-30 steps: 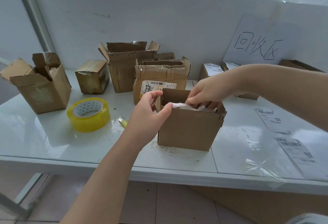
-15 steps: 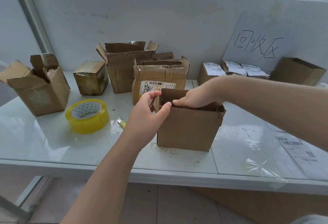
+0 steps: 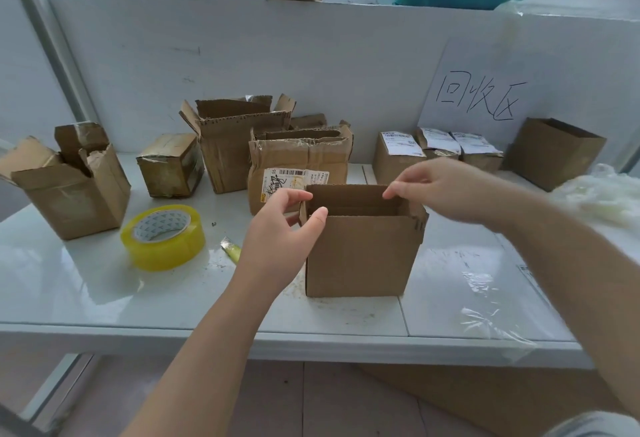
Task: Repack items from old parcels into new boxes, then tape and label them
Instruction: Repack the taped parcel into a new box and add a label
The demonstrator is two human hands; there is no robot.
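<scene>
Box (image 3: 363,256), one, open: left hand (image 3: 277,232) grips its nine-o'clock flap, right hand (image 3: 446,190) pinches its twelve-o'clock flap; one tape roll (image 3: 162,246) at nine o'clock, three labelled parcels (image 3: 398,156) at one

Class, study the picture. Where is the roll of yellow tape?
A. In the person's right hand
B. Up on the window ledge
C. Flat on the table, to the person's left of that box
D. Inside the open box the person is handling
C: the yellow tape roll lies flat on the table, to the left of the open box and beyond the left hand, which does not touch it.
</scene>
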